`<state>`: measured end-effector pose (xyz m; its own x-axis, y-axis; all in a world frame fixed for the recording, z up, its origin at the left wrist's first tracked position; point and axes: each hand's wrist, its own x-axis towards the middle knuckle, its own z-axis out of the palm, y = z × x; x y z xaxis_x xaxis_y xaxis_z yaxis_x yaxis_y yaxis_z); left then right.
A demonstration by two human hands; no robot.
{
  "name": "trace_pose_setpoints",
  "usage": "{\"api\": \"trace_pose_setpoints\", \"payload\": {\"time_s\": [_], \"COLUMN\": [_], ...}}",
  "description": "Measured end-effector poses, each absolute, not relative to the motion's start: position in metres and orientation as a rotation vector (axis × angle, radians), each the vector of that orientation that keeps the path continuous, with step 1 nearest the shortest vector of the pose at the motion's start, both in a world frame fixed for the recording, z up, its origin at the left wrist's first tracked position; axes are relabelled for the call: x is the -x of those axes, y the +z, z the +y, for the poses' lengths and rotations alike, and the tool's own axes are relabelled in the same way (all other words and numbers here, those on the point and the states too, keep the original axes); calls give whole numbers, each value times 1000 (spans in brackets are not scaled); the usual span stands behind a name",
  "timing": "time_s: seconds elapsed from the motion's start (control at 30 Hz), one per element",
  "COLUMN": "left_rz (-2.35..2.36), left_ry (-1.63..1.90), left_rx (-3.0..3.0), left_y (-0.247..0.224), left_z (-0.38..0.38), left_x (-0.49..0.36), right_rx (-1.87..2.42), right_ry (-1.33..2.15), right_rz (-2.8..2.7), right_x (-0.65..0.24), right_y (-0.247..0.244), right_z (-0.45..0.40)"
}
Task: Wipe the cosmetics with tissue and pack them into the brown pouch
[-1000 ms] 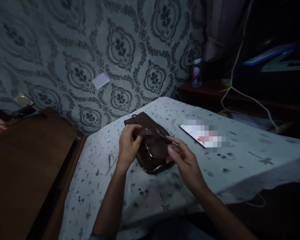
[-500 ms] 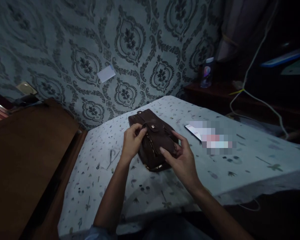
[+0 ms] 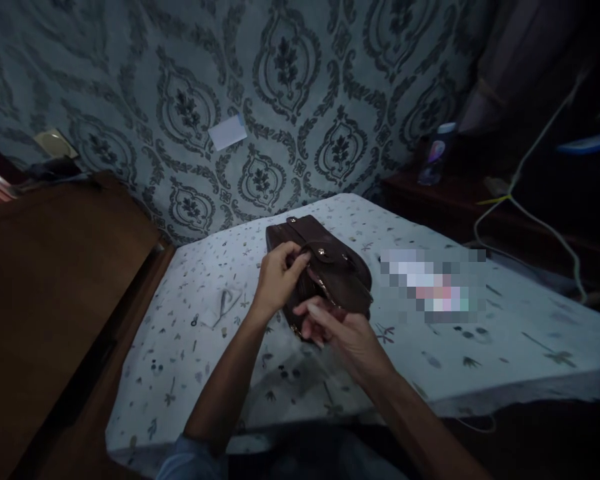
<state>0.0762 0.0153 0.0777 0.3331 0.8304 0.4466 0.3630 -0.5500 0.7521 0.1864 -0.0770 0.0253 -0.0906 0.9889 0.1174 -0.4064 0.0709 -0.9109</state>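
A dark brown leather handbag (image 3: pixel 350 270) with gold-coloured studs and zips lies on the cloth-covered table. My left hand (image 3: pixel 280 277) is closed, pinching the bag's edge by the studded flap. A gold zip (image 3: pixel 323 283) runs slantwise across the front, and its pocket edge stands slightly apart near my left fingers. In front of the bag's near end, my right hand (image 3: pixel 343 327) has its fingers curled and thumb against them. Whatever those fingers may hold is too small to make out.
The patterned cloth (image 3: pixel 180 393) covers the table. A blurred-out flat item (image 3: pixel 430 283) lies right of the bag. Behind stand a patterned wall and a bottle (image 3: pixel 435 153) on a dark shelf. A white cable (image 3: pixel 545 217) hangs at right; a brown wooden panel (image 3: pixel 65 267) is at left.
My right hand has left the bag's right side and moved toward me and left, its fingers now curled. The front pocket's zipped edge gapes more. My left hand keeps its pinch.
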Motion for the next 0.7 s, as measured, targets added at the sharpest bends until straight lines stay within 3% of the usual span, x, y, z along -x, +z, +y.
{"api": "trace_pose_setpoints", "payload": {"time_s": [0.4,0.7], "left_rz": [1014,940], "left_ry": [1179,1181], "left_rx": [-2119,-2132], "left_y": [82,87], "left_z": [10,2], "left_x": [-74,-70], "right_rx": [1139,1107], "right_ry": [1067,1036], "right_rz": [-1239,-1276], "right_x": [-192,-194], "right_y": [27,15], "right_z": [-73,-62]}}
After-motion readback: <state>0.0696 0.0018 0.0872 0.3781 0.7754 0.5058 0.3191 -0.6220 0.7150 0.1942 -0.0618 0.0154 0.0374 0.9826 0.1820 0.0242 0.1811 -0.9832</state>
